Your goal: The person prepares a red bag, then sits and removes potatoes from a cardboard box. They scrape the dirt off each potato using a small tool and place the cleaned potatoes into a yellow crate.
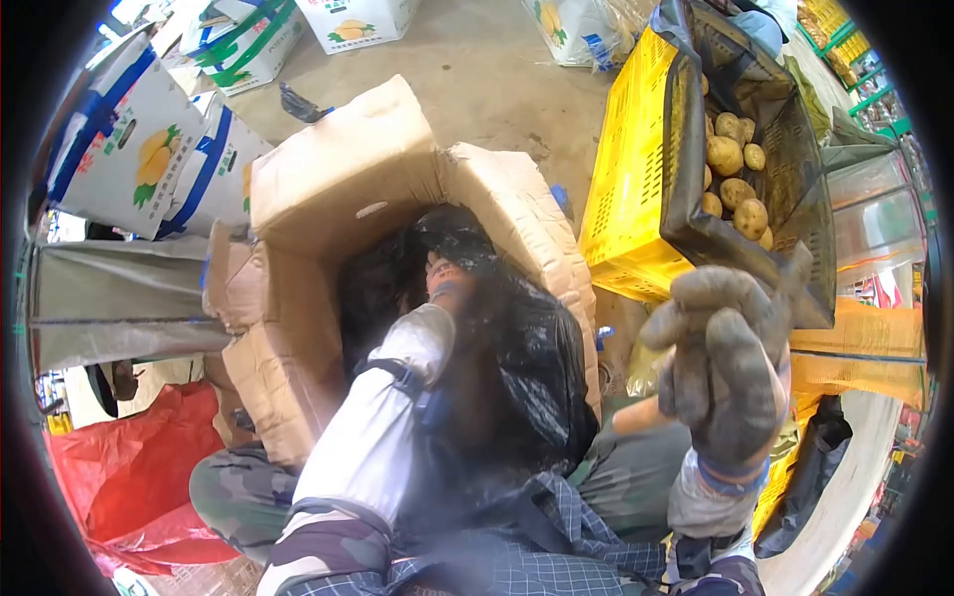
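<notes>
My left hand (pixel 449 280) reaches down into a cardboard box (pixel 343 149) lined with a black plastic bag (pixel 542 348). It is against the bag's dark folds, and its fingers are mostly hidden, so their grip cannot be made out. My right hand (pixel 725 363), in a dirty grey glove, is raised to the right of the box. Its fingers are loosely curled with gaps between them, the thumb stands apart, and nothing shows in it. Just beyond it is a yellow crate (pixel 626 169) with a dark liner (pixel 686 214), holding several potatoes (pixel 725 154).
White printed cartons (pixel 139 149) with blue tape stand at the left, and more cartons (pixel 353 22) are at the back. A red plastic sheet (pixel 139 457) lies at the lower left. My knees (pixel 238 492) flank the box. Concrete floor (pixel 487 79) shows behind it.
</notes>
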`<move>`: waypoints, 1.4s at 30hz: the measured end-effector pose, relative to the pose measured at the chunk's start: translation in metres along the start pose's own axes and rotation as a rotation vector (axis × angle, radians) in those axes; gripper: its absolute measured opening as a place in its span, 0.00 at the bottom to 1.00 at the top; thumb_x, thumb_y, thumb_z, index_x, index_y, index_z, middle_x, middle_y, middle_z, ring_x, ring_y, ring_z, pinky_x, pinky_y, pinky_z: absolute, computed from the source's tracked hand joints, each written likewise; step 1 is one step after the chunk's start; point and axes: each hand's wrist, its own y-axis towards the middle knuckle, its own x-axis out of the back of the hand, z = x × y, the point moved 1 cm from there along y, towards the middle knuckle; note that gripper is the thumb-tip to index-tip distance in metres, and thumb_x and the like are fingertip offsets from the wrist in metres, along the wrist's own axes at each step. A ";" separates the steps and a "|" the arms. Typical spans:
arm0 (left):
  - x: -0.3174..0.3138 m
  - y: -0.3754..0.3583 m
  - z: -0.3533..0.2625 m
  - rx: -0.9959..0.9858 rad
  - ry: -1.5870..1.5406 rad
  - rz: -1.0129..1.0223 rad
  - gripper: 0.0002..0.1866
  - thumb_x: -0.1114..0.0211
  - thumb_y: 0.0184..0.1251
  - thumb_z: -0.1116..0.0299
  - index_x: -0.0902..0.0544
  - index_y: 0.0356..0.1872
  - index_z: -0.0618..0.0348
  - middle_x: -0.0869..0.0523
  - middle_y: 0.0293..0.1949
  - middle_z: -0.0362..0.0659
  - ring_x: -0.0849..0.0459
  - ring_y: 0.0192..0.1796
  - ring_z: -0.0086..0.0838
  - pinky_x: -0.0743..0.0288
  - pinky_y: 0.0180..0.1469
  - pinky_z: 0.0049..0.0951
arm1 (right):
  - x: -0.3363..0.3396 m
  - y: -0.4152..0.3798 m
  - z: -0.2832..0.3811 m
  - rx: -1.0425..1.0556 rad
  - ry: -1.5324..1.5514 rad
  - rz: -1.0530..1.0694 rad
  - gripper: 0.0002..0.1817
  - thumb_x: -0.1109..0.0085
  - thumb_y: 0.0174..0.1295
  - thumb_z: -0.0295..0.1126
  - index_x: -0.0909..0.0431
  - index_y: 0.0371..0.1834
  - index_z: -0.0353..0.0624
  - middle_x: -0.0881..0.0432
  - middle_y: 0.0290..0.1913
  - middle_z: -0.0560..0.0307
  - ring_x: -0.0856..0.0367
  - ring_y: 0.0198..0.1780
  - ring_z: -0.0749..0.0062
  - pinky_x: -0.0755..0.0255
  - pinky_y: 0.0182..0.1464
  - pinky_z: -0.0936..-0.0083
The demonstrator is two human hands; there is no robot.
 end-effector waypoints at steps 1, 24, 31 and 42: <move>-0.009 0.009 -0.001 0.012 0.040 0.020 0.42 0.31 0.59 0.44 0.26 0.69 0.64 0.24 0.68 0.59 0.27 0.71 0.49 0.32 0.72 0.39 | 0.000 0.005 -0.001 0.016 -0.047 0.003 0.18 0.45 0.64 0.32 0.21 0.49 0.28 0.14 0.32 0.45 0.30 0.16 0.84 0.36 0.21 0.85; 0.058 -0.059 0.001 -0.108 -0.447 0.624 0.43 0.26 0.54 0.61 0.33 0.72 0.60 0.21 0.62 0.55 0.22 0.65 0.46 0.27 0.68 0.40 | 0.003 0.009 -0.010 -0.012 -0.179 0.192 0.21 0.43 0.68 0.37 0.22 0.55 0.29 0.14 0.36 0.50 0.31 0.18 0.87 0.34 0.22 0.84; 0.237 -0.169 0.005 -0.147 -1.515 1.197 0.43 0.34 0.46 0.74 0.32 0.72 0.61 0.21 0.63 0.55 0.20 0.64 0.47 0.25 0.68 0.46 | -0.004 0.004 -0.053 0.093 -0.384 0.496 0.16 0.35 0.64 0.35 0.17 0.51 0.38 0.12 0.43 0.49 0.15 0.45 0.66 0.23 0.52 0.71; 0.279 -0.300 0.012 -0.120 -2.167 0.658 0.35 0.44 0.72 0.39 0.25 0.67 0.57 0.21 0.65 0.54 0.20 0.64 0.47 0.25 0.67 0.50 | -0.054 -0.057 -0.096 -0.295 -0.344 0.694 0.26 0.39 0.70 0.51 0.21 0.59 0.40 0.14 0.43 0.53 0.16 0.41 0.65 0.23 0.44 0.69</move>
